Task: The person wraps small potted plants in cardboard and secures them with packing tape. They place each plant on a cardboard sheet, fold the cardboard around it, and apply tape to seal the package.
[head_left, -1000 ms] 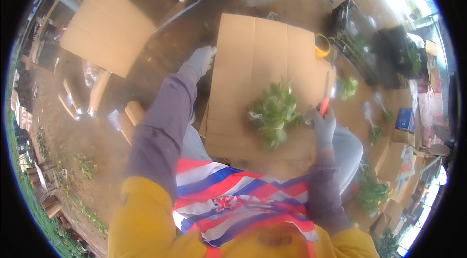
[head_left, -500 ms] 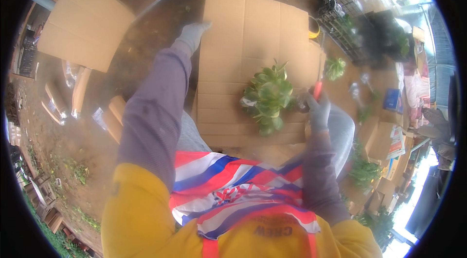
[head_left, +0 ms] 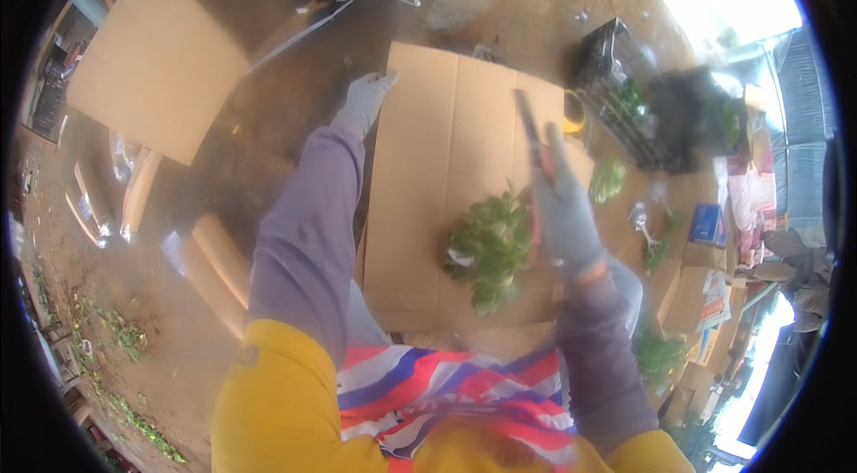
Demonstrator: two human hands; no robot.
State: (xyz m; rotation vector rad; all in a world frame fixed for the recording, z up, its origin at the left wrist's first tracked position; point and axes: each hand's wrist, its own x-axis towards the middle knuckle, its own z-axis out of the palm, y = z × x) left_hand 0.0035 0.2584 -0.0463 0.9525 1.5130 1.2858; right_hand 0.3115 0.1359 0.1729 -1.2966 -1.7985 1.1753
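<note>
plant [head_left: 489,250] on cardboard sheet [head_left: 415,161], near end. left hand [head_left: 366,101] at sheet's left edge, right hand [head_left: 569,216] right of plant; crate [head_left: 611,85] behind right, second sheet [head_left: 161,62] left.

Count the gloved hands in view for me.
2: the left gloved hand is at the left edge of the cardboard sheet; the right gloved hand holds a red-handled tool. I see no others.

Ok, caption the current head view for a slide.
Left hand at the edge of cardboard, right hand holding a red-handled tool beside a leafy plant.
</note>
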